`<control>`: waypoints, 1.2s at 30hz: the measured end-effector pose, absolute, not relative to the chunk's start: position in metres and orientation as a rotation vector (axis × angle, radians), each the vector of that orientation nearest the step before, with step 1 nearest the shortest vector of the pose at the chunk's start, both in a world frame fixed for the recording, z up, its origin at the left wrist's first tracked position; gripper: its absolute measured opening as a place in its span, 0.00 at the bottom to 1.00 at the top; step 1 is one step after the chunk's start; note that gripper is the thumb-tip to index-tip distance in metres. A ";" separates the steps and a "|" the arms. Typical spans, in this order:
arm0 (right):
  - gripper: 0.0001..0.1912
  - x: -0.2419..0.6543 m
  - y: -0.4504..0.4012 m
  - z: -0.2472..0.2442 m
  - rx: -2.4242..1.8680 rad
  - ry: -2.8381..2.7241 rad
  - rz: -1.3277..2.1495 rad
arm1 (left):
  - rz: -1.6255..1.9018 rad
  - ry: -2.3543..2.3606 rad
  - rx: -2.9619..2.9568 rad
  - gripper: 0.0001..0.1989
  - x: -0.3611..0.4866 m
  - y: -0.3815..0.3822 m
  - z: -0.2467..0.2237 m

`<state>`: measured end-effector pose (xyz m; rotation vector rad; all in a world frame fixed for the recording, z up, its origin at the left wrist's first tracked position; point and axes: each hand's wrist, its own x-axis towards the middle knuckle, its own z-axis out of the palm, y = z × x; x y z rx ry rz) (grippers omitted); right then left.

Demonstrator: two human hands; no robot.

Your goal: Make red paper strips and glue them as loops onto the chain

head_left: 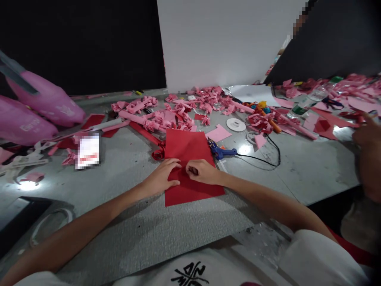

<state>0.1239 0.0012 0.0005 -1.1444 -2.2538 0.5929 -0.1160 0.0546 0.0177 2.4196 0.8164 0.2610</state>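
Observation:
A sheet of red paper (190,147) lies flat on the grey table in front of me. My left hand (160,177) rests on its left edge, fingers and thumb apart, holding nothing. Over the middle of the sheet, my right hand (205,171) is closed, its fingers curled inward; what they hold, if anything, is hidden. Just right of the paper lies a blue glue gun (223,151) with a black cord. A red paper tube (145,133) with curled red strips (158,152) at its end sits against the sheet's upper left.
Pink paper flowers (208,99) and scraps spread along the back. A white spool (236,124) and a plastic bottle (309,99) stand to the right. A phone (88,151) and pink bags (44,99) are left. Another person's hand (369,135) reaches in at far right.

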 end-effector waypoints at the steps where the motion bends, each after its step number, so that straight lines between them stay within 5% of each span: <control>1: 0.07 0.124 0.001 0.001 -1.146 -2.240 0.599 | 0.271 0.851 2.414 0.23 -0.116 0.053 0.018; 7: 0.06 0.122 0.000 0.002 -1.170 -2.188 0.619 | 0.230 1.078 2.558 0.02 -0.113 0.020 0.030; 12: 0.05 0.122 0.001 0.000 -1.158 -2.187 0.666 | 0.129 1.072 2.750 0.13 -0.108 0.001 0.034; 36: 0.05 0.123 0.001 0.002 -1.152 -2.213 0.624 | 0.185 1.127 2.670 0.11 -0.107 0.008 0.019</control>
